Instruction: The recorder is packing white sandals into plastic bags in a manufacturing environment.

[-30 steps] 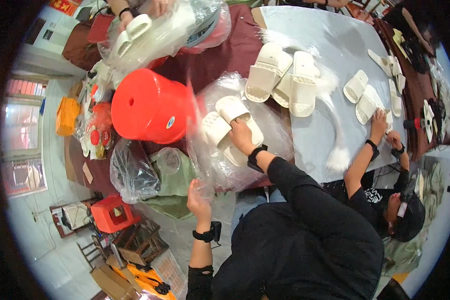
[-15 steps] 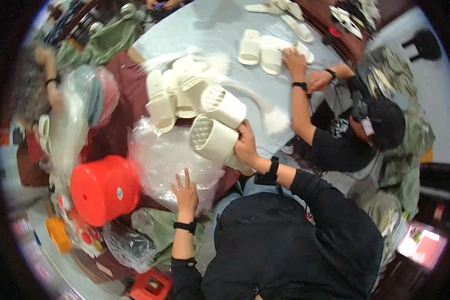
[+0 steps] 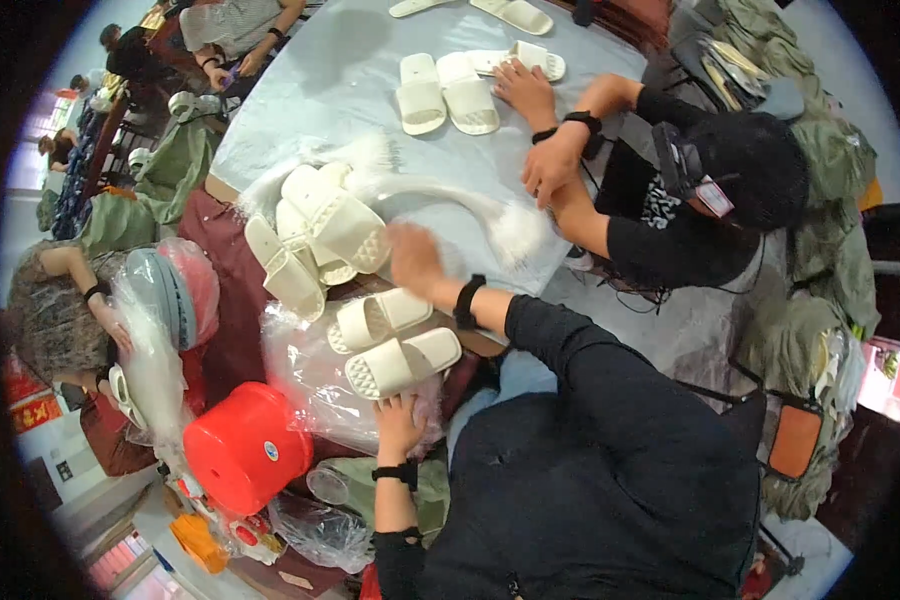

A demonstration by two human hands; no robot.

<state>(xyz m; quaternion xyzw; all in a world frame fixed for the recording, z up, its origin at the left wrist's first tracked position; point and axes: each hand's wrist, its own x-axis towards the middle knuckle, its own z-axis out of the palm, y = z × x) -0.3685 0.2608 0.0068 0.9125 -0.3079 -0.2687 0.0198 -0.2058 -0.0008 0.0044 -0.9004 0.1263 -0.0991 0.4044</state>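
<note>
A pair of cream slide slippers, a near one point(image 3: 405, 362) and a far one point(image 3: 382, 318), lies side by side on a crumpled clear plastic bag point(image 3: 320, 385). My left hand point(image 3: 400, 425) rests on the plastic with fingers stretched out, its tips at the near slipper's edge. Beyond the pair, my right hand point(image 3: 415, 258) is blurred by motion, so its fingers cannot be read. It is beside a pile of more cream slippers point(image 3: 335, 222). A bundle of white strands point(image 3: 515, 230) runs from behind that pile across the table.
An upturned red plastic bucket point(image 3: 245, 450) stands to my left. At the right, a co-worker's hands point(image 3: 530, 95) are by more slippers point(image 3: 468, 95) on the grey-covered table point(image 3: 310, 100). Another person at far left handles clear plastic film point(image 3: 150, 340).
The slipper pair that my right hand held now lies on the plastic, and that hand has moved to the pile. My left hand now reaches the near slipper. The head view has shifted.
</note>
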